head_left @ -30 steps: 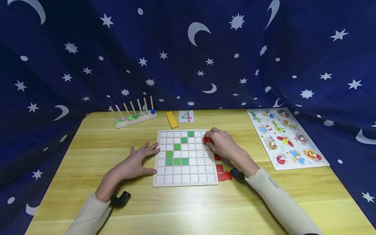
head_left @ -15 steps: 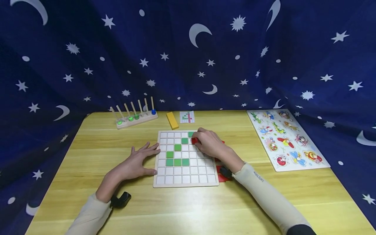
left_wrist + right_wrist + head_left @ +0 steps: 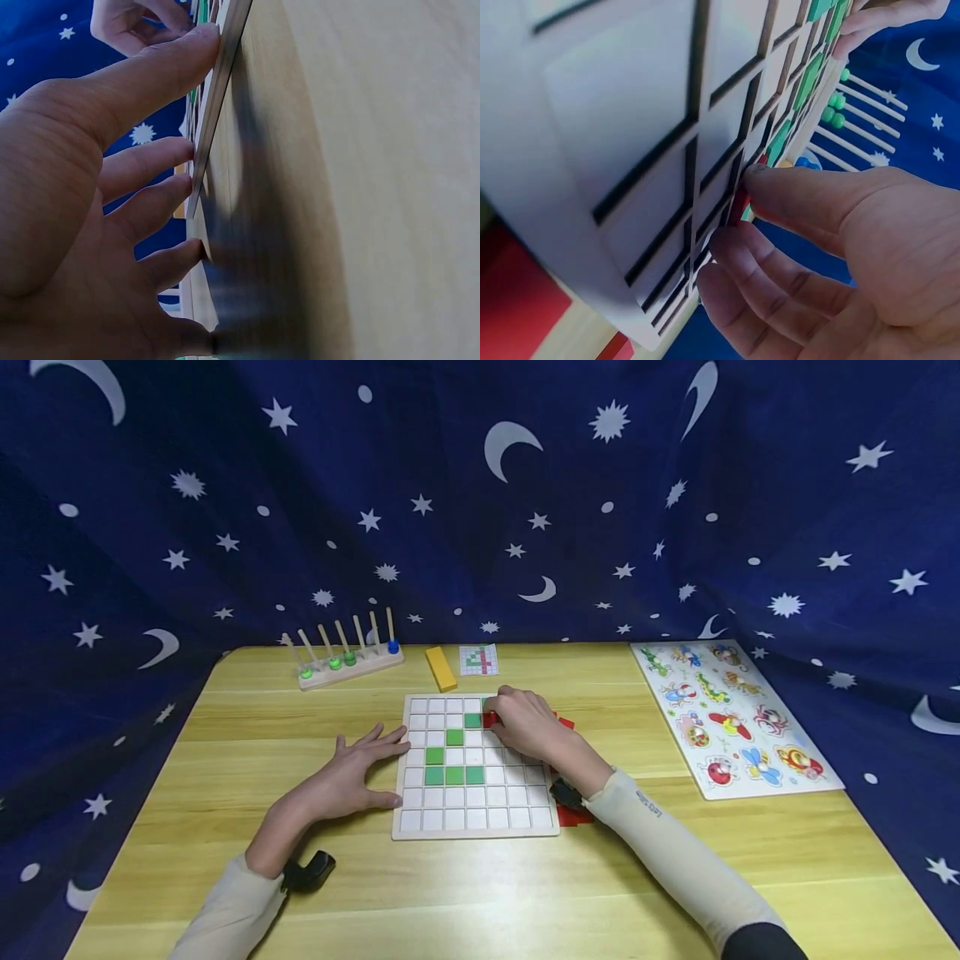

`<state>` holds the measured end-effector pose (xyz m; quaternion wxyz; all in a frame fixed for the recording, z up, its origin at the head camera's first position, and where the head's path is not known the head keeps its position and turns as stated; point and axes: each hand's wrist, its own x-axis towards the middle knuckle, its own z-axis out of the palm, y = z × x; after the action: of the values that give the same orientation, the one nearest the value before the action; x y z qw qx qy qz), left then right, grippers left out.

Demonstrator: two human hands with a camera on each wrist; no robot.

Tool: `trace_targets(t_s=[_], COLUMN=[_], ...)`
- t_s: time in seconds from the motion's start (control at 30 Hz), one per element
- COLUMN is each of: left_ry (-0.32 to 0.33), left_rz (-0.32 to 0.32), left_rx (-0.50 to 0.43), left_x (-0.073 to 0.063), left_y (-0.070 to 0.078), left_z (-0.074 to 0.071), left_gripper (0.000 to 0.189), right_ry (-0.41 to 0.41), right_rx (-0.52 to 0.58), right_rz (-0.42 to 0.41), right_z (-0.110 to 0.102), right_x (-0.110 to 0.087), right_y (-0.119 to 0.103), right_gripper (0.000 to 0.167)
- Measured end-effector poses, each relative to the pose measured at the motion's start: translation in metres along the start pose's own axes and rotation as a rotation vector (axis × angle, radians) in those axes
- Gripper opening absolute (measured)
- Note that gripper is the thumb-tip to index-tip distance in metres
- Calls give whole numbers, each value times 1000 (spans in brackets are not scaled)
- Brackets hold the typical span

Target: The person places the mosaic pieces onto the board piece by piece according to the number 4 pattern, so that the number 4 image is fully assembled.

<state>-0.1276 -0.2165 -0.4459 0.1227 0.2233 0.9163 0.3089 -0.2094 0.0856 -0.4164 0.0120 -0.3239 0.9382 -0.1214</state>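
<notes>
A white gridded board (image 3: 476,834) lies on the wooden table, with several green square tiles (image 3: 454,737) set in its cells in a diagonal and a row. Over the second row from the far side, my right hand (image 3: 528,727) pinches a red square tile (image 3: 489,720) between thumb and fingers. That tile is right beside a green one. In the right wrist view the red tile (image 3: 740,201) is at the board's surface under the fingertips. My left hand (image 3: 337,779) has its fingers spread, thumb and fingertips at the board's left edge.
Loose red tiles (image 3: 572,816) lie along the board's right side, partly hidden by my right arm. Behind stand a peg rack (image 3: 352,667) with green and blue beads, a yellow block (image 3: 441,669) and a pattern card (image 3: 487,667). An insect puzzle board (image 3: 738,783) lies right.
My right hand has carried the red tile leftward from the board's right edge to the cell beside a green tile. The left hand stays in place.
</notes>
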Motion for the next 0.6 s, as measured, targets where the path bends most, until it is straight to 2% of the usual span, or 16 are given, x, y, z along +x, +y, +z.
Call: trace_targets(t_s=[0.3,0.6], left_ry=[-1,2], left_rz=[3,3], left_rx=[2,7], left_x=[-1,-1], left_y=[0,-1], left_z=[1,0], left_gripper=[80,80], right_ry=[39,58], right_rx=[62,38], right_rz=[2,75], right_z=[-7,-21], right_x=[-13,-36], right_y=[11,38], right_gripper=[25,25])
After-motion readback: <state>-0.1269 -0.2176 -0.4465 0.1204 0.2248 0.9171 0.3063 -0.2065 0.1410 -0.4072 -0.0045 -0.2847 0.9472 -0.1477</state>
